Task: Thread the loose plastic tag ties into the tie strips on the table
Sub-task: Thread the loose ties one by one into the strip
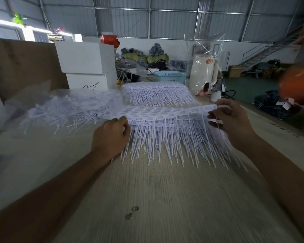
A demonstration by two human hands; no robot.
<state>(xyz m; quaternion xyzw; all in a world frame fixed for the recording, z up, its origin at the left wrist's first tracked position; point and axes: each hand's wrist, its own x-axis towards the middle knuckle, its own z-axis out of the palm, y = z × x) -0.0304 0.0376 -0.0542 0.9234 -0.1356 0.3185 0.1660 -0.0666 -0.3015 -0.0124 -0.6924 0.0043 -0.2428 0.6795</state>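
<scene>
Currently the person is holding one tie strip (165,112) lifted above the light wooden surface (165,199), stretched between both hands. The strip's long axis is running from 9 o'clock to 3 o'clock across the view, rising slightly toward the 3 o'clock end. Its attached ties are hanging from the lower edge as a fringe (174,142), with their tips pointing toward 6 o'clock, that is, toward the person.

The left hand (112,135) is gripping the strip's 9 o'clock end, fingers curled round the edge. The right hand (230,120) is holding the 3 o'clock end, with the fingertips on the top edge and the thumb below; a single tie appears to be pinched in the same fingers, though the blur is preventing certainty.

The pile of loose tag ties (65,111) is lying on the surface at 10 o'clock from the left hand, near it and well apart from the right hand. Its ties are lying crossed, mostly pointing toward 7 o'clock. The left hand is therefore judged the nearer one for fetching the next loose tie, while the right hand is keeping the strip supported.

A second stack of tie strips (158,92) is resting at 12 o'clock, just beyond the held strip, with the same axis and fringe direction. Behind it are standing white boxes (86,58), a blue basket (169,76) and a white kettle in clear wrapping (203,74).
</scene>
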